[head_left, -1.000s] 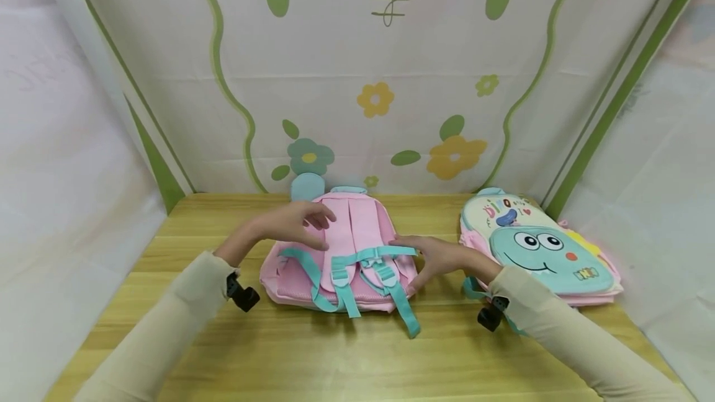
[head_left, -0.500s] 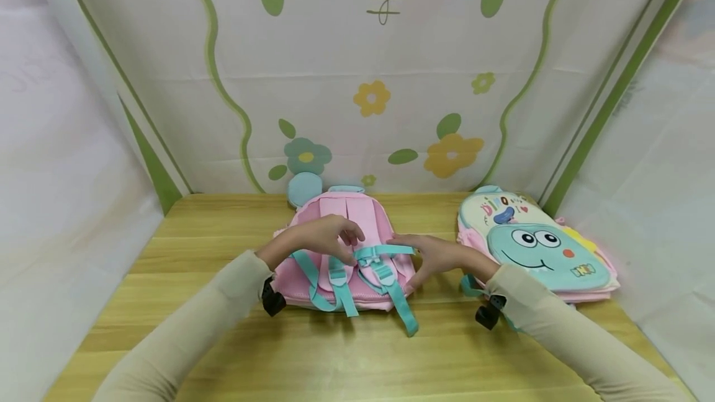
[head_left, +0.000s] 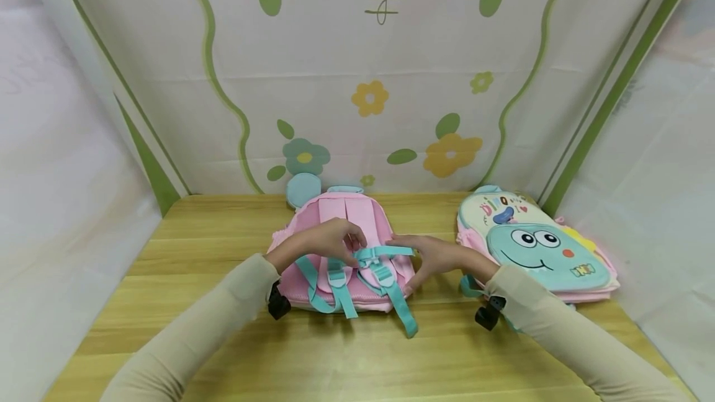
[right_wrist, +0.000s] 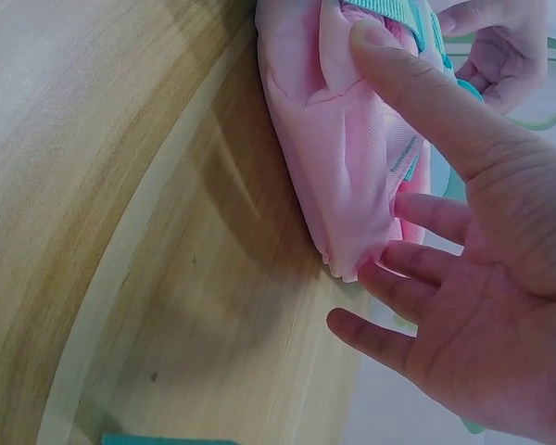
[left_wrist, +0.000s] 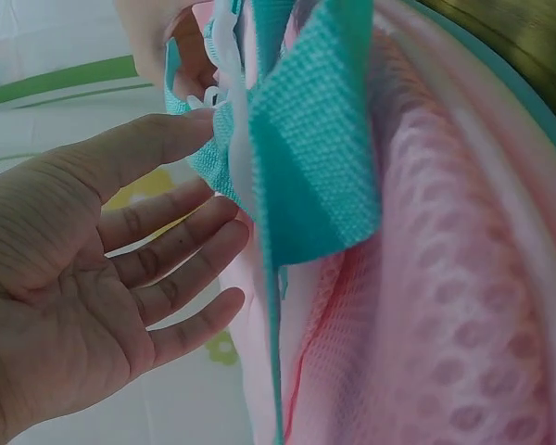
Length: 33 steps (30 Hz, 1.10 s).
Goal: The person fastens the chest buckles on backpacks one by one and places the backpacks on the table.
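A pink backpack (head_left: 363,213) lies back side up on the table, its teal webbing straps (head_left: 402,306) spread over the lower part. My left hand (head_left: 329,239) is over the middle of it. In the left wrist view the thumb tip touches the teal strap (left_wrist: 320,158) by a pale buckle, with the fingers loosely extended beside it. At the backpack's right side is my right hand (head_left: 438,259). The right wrist view has its thumb and spread fingers (right_wrist: 371,338) touching the pink fabric (right_wrist: 329,148), without curling round it.
A second backpack (head_left: 547,259), with a teal smiling face on its front, lies at the right of the wooden table (head_left: 357,358). A round light-blue piece (head_left: 303,190) sits behind the pink backpack. Printed cloth (head_left: 313,48) hangs at the back and sides.
My left hand has moved right, from over the backpack's left half to the strap buckle near its middle. The right hand has stayed at the backpack's right side.
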Available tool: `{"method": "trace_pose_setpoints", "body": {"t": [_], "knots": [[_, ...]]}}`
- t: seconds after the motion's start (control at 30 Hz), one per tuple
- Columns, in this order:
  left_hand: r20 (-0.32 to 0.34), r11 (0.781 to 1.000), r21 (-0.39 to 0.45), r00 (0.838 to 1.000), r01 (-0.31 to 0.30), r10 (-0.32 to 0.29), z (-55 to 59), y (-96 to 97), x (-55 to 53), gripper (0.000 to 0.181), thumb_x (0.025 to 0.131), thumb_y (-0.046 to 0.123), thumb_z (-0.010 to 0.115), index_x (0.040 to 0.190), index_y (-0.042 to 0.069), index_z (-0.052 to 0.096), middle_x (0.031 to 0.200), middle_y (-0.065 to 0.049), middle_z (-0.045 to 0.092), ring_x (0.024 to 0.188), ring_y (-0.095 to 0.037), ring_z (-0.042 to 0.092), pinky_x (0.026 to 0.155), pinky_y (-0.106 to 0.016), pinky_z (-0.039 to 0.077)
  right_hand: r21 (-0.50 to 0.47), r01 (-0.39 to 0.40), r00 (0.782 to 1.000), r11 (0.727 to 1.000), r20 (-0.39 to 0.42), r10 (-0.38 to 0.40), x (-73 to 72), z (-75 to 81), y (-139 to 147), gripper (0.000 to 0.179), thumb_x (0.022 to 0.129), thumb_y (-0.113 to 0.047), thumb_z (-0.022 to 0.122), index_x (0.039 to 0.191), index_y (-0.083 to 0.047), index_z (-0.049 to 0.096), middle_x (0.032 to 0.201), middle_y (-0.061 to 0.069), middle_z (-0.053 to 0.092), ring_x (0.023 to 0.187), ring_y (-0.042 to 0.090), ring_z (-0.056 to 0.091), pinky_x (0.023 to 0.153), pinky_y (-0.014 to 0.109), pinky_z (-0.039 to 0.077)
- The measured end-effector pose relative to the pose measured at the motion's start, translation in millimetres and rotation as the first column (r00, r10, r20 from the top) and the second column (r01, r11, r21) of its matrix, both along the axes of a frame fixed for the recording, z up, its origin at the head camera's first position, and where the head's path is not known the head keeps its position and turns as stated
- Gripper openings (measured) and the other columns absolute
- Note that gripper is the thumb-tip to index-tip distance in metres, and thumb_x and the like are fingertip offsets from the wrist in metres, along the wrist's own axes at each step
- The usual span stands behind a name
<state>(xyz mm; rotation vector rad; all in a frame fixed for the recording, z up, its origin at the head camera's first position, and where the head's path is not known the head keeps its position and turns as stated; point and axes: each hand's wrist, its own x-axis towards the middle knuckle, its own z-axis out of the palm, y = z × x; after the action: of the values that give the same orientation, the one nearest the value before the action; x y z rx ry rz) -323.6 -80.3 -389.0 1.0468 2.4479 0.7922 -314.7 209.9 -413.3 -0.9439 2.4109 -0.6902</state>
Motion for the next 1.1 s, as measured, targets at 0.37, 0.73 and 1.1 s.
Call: {"method": "trace_pose_setpoints", "body": {"t": [0.37,0.73,1.1], "knots": [[-0.041,1.0,0.008,0.999,0.0,0.0,-6.7,6.8,1.8,0.025,0.082,0.018,0.087,0.101,0.009,0.073,0.089,0.001,0.067,0.081,-0.009,0.057,0.073,-0.019,0.05,0.009,0.008,1.0,1.0,0.002,-0.008,0.8,-1.1,0.5,0.103,0.074,-0.042,0.091,0.157,-0.011,0.038,0.164,0.017,0.035,0.15,0.042,0.032,0.118,0.065,0.031],[-0.06,0.999,0.037,0.998,0.003,0.0,-6.0,10.5,5.3,0.026,0.081,0.016,0.087,0.101,0.009,0.073,0.09,-0.001,0.069,0.082,-0.009,0.059,0.075,-0.019,0.051,-0.025,0.004,1.0,1.0,0.026,-0.004,0.8,-1.0,-0.4,0.102,0.074,-0.04,0.092,0.157,-0.01,0.04,0.163,0.016,0.036,0.151,0.04,0.032,0.118,0.064,0.03],[-0.09,0.998,0.07,0.996,0.007,-0.001,-4.2,13.1,5.7,0.016,0.084,0.015,0.084,0.092,0.011,0.072,0.082,0.003,0.068,0.074,-0.004,0.057,0.071,-0.018,0.05,0.007,-0.015,1.0,1.0,-0.003,0.015,1.0,0.0,-0.9,0.104,0.075,-0.039,0.091,0.158,-0.007,0.037,0.164,0.019,0.032,0.152,0.042,0.029,0.119,0.062,0.029]]}}
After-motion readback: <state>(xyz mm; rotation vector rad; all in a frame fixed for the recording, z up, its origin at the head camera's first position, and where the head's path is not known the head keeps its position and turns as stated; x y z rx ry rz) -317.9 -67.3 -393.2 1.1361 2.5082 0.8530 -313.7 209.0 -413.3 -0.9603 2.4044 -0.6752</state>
